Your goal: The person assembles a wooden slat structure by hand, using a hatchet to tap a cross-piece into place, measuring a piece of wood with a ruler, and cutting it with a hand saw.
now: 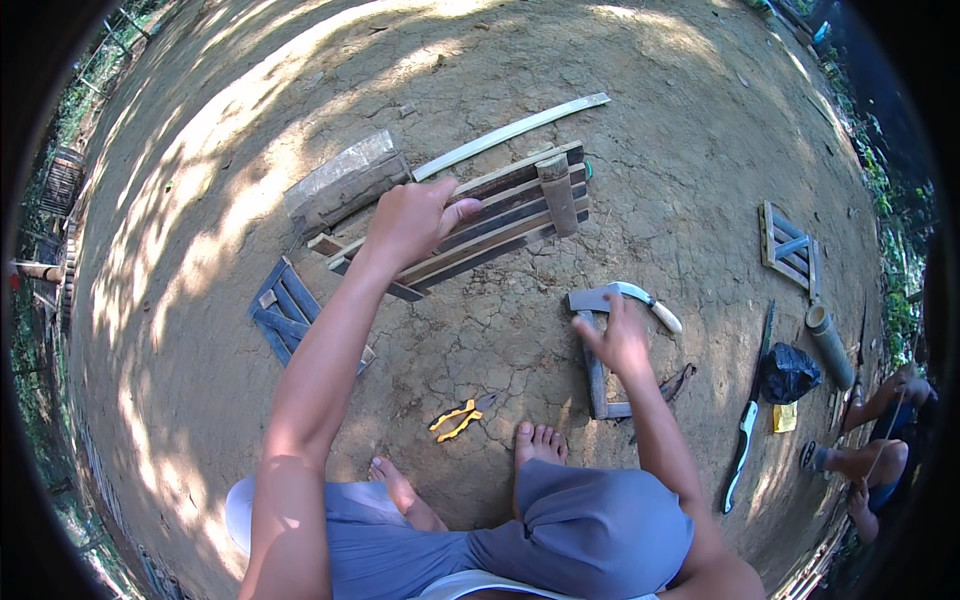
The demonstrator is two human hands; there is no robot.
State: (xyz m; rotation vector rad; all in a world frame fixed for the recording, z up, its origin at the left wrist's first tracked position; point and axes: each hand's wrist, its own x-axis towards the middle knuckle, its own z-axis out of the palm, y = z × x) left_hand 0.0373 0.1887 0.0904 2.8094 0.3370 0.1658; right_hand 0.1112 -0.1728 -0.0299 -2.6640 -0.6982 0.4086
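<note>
Near the middle of the ground (530, 300), the left hand (415, 220) curls over the upper edge of a slatted wooden panel (498, 236), gripping it. The right hand (620, 340), fingers apart, is over a dark wooden frame (597, 385) beside a sickle (640, 293); contact is unclear. Yellow-handled pliers (477, 408) lie between the hands, nearer the person. Beyond the panel lies a pale strip (515, 132); toward the ground's right edge, a black bag (790, 374).

Left hand (410, 219) curled, right hand (622, 344) spread
</note>
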